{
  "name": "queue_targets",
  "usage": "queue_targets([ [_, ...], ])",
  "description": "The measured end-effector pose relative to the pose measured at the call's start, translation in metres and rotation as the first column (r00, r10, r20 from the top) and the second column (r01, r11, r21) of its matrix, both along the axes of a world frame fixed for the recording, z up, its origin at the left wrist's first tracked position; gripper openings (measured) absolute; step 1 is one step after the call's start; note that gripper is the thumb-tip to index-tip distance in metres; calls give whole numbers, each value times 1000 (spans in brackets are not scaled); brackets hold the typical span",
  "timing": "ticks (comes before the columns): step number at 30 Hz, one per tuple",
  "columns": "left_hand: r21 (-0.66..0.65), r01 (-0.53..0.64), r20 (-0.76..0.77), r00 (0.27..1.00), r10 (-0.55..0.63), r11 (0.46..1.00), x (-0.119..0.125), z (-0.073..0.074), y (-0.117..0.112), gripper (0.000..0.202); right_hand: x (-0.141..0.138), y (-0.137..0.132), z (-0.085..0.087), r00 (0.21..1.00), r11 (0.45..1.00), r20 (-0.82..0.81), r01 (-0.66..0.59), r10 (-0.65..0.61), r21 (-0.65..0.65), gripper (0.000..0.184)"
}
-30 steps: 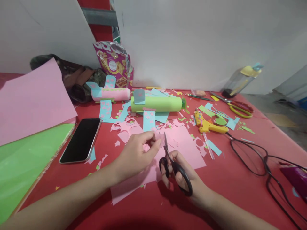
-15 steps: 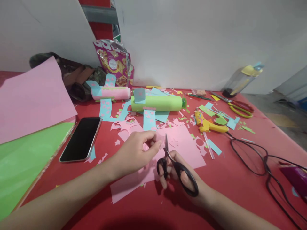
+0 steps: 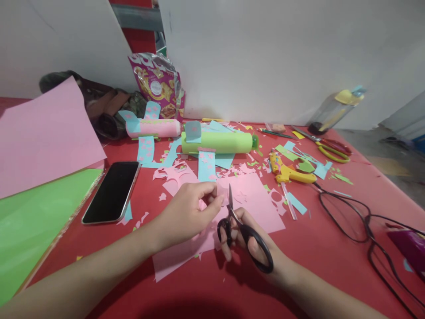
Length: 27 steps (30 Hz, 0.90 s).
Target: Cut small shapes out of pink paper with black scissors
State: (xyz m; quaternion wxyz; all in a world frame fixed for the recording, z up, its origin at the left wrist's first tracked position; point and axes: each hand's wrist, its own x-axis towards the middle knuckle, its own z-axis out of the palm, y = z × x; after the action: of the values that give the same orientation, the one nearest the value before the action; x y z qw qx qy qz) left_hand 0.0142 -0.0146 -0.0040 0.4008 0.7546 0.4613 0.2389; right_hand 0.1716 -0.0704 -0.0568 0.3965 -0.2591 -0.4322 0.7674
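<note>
My left hand [image 3: 195, 206] pinches a small piece of pink paper [image 3: 223, 190] between thumb and fingers. In my right hand [image 3: 244, 235] are black-handled scissors [image 3: 250, 237], blades pointing up and away, right beside that piece. Whether the blades touch the paper I cannot tell. Under both hands lies a larger pink sheet [image 3: 262, 208], with small pink cut-outs [image 3: 241, 196] on it. Just beyond stands a green paper-covered bottle [image 3: 226, 142] on its side, bearing blue strips dotted with pink shapes. A pink bottle-like roll [image 3: 159, 128] with blue fins lies behind it to the left.
A phone [image 3: 112, 192] lies at left, near pink [image 3: 46, 137] and green sheets [image 3: 40, 226]. On the right are a yellow glue gun [image 3: 288, 173] with a black cord [image 3: 357, 204], larger scissors [image 3: 334, 150] and a clear bottle [image 3: 332, 113]. Paper scraps litter the red table [image 3: 133, 283].
Almost nothing differs. The scissors' handles have shifted very slightly, and both hands stay in the same place.
</note>
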Motion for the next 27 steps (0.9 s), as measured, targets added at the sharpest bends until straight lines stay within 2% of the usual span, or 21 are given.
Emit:
queue_targets([
  [11,28,0,26,1000,-1,1000,-1,1,1,25,-2,0,0,999,999,23,30,-30,31,39],
  [19,-103,0,49,999,5,995,-3,0,1,22,-3,0,3,999,999,29,42,-42,11,39],
  [27,-136,17,70,998,-7,991,-2,-2,1,24,-2,1,1,999,1000,31,25,-25,19,40],
])
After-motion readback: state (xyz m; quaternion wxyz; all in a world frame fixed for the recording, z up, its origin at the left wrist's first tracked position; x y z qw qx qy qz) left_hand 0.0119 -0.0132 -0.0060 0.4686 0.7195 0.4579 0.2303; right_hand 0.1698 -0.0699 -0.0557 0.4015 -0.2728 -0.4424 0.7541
